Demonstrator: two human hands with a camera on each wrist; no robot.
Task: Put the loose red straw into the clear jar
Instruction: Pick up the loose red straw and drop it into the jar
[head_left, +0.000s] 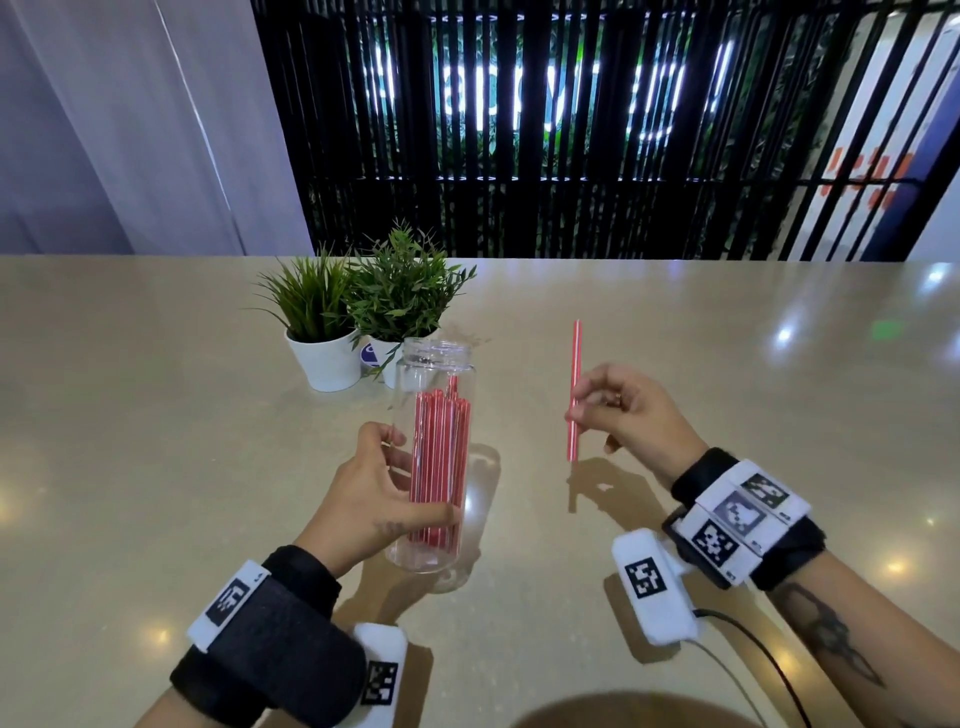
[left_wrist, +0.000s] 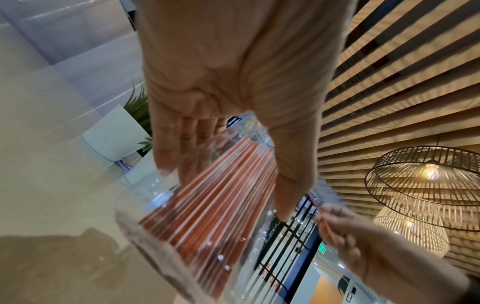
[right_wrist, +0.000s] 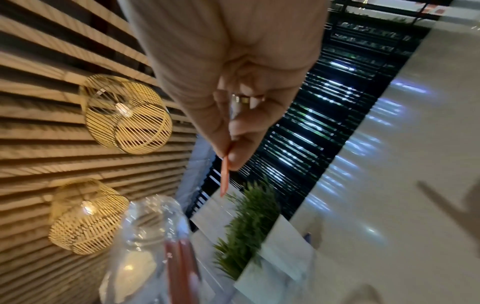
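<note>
A clear plastic jar (head_left: 435, 379) with an open mouth holds several red straws (head_left: 439, 467). My left hand (head_left: 382, 488) grips its lower half, thumb across the front, and lifts it tilted above the table. The same jar (left_wrist: 182, 236) fills the left wrist view under my left hand (left_wrist: 221, 144). To the right, my right hand (head_left: 618, 410) pinches a loose red-and-white straw (head_left: 574, 389) near its middle, holding it almost upright in the air, apart from the jar. In the right wrist view the straw (right_wrist: 224, 176) sticks out past my right hand's fingertips (right_wrist: 233, 158), above the jar (right_wrist: 153, 236).
Two small green plants in white pots (head_left: 324, 358) stand just behind the jar. The beige glossy table (head_left: 727, 364) stretches to the right and front. A black slatted screen (head_left: 519, 130) runs beyond the table's far edge. A cable (head_left: 753, 654) trails from my right wrist.
</note>
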